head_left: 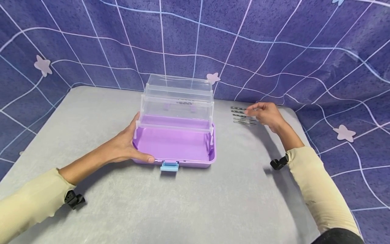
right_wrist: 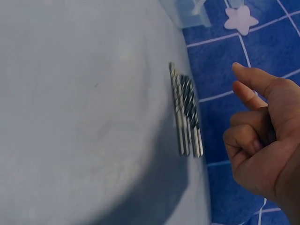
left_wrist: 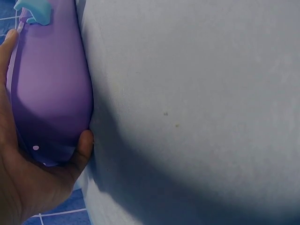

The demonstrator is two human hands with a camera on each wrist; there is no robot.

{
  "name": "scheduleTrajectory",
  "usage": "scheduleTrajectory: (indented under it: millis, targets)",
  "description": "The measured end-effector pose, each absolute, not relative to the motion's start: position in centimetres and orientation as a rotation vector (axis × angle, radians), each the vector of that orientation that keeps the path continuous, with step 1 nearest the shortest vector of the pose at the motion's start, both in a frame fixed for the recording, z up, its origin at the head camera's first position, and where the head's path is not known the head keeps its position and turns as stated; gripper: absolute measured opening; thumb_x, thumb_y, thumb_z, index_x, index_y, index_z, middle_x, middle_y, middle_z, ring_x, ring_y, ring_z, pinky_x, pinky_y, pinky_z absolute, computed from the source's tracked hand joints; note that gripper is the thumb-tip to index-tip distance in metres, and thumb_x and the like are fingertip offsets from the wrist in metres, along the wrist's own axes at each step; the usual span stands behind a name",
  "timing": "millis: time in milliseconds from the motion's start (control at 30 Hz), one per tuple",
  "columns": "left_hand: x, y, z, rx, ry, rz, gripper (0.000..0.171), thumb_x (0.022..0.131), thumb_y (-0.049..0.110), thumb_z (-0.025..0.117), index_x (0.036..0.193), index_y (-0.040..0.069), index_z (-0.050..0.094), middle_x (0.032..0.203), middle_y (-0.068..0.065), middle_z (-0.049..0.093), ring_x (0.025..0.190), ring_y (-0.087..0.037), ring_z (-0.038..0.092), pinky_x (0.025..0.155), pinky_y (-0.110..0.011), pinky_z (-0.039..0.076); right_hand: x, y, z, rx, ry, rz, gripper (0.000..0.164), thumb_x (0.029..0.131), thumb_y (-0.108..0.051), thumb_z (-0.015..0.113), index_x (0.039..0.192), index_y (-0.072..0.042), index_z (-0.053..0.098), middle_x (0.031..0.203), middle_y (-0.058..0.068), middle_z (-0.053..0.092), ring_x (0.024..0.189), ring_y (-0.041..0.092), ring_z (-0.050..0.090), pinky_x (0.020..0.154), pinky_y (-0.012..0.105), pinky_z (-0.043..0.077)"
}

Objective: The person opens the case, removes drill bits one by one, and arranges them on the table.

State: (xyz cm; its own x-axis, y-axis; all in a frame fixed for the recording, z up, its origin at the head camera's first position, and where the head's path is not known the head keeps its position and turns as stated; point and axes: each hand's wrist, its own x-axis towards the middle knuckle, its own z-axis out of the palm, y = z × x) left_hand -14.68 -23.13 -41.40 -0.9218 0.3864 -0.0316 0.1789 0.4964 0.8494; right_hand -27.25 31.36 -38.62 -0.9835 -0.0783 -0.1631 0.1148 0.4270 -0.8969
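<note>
A purple storage box (head_left: pixel 173 144) stands open, its clear tiered trays (head_left: pixel 175 126) raised at the back. My left hand (head_left: pixel 123 146) grips its left end, thumb over the front rim and fingers round the side; the left wrist view shows a fingertip low on the wall. Several metal drill bits (head_left: pixel 244 122) lie in a row on the table, right of the box. Just over them hovers my right hand (head_left: pixel 267 114), thumb and forefinger apart with nothing visible between them. In the right wrist view its other fingers (right_wrist: pixel 241 138) are curled in. A few drill bits (head_left: pixel 189 102) show inside an upper tray.
A light blue latch (head_left: pixel 169 166) hangs down at the box's front. The grey table (head_left: pixel 182 206) ends at a blue-purple cloth (head_left: pixel 231 40) with pale lines and stars, which rises behind and at both sides.
</note>
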Motion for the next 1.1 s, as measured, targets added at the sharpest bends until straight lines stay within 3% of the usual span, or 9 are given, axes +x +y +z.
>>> scheduleTrajectory:
  millis: [233,433,567,767,933,1033,1100]
  targets:
    - [-14.7,-23.3,-41.5,0.472,2.537,1.380,0.169,0.063,0.032,0.115,0.180,0.043,-0.006,0.169,-0.014,0.053,0.137,-0.039,0.068,0.124,-0.072,0.045,-27.5,29.1,-37.4,-0.053,2.500,-1.603,0.017,0.099,-0.025,0.089,0.113,-0.016,0.085,0.058,-0.017,0.052,0.050,0.000,0.037,0.046,0.021,0.031]
    - [-14.6,-23.2,-41.4,0.468,2.527,1.387,0.168,0.064,0.032,0.115,0.180,0.045,-0.006,0.168,-0.013,0.054,0.136,-0.038,0.069,0.124,-0.072,0.045,-27.8,27.3,-36.4,-0.147,2.520,-1.599,0.023,0.098,-0.023,0.090,0.116,-0.010,0.085,0.060,-0.015,0.055,0.049,0.001,0.037,0.047,0.021,0.032]
    - [-14.6,-23.2,-41.4,0.469,2.526,1.391,0.168,0.063,0.031,0.115,0.180,0.046,-0.006,0.168,-0.013,0.054,0.137,-0.038,0.068,0.125,-0.072,0.044,-28.0,26.2,-35.7,-0.192,2.564,-1.568,0.024,0.097,-0.027,0.091,0.115,-0.011,0.087,0.067,-0.013,0.065,0.051,0.002,0.039,0.049,0.023,0.035]
    - [-14.6,-23.2,-41.5,0.475,2.520,1.397,0.168,0.063,0.031,0.115,0.179,0.046,-0.005,0.168,-0.012,0.055,0.136,-0.038,0.068,0.124,-0.072,0.044,-28.0,24.8,-34.7,-0.264,2.609,-1.496,0.028,0.098,-0.030,0.090,0.120,-0.012,0.087,0.095,-0.016,0.078,0.069,0.004,0.053,0.061,0.023,0.046]
    - [-14.7,-23.2,-41.5,0.466,2.524,1.389,0.169,0.063,0.031,0.115,0.179,0.046,-0.006,0.168,-0.012,0.054,0.137,-0.038,0.068,0.125,-0.072,0.043,-28.1,23.6,-34.1,-0.289,2.611,-1.497,0.029,0.098,-0.030,0.090,0.121,-0.012,0.087,0.111,-0.010,0.081,0.084,0.011,0.062,0.067,0.024,0.050]
    - [-14.7,-23.2,-41.5,0.467,2.529,1.385,0.169,0.063,0.031,0.115,0.180,0.045,-0.006,0.168,-0.013,0.054,0.138,-0.038,0.067,0.126,-0.072,0.042,-28.2,22.6,-33.7,-0.312,2.607,-1.496,0.032,0.097,-0.032,0.090,0.122,-0.012,0.087,0.120,-0.008,0.082,0.103,0.012,0.067,0.077,0.024,0.054]
    - [-14.7,-23.1,-41.5,0.469,2.534,1.380,0.169,0.063,0.032,0.115,0.180,0.045,-0.006,0.168,-0.013,0.054,0.137,-0.038,0.067,0.125,-0.072,0.042,-28.3,22.1,-33.5,-0.329,2.600,-1.501,0.033,0.097,-0.032,0.090,0.123,-0.012,0.087,0.121,-0.008,0.082,0.099,0.011,0.064,0.074,0.024,0.052]
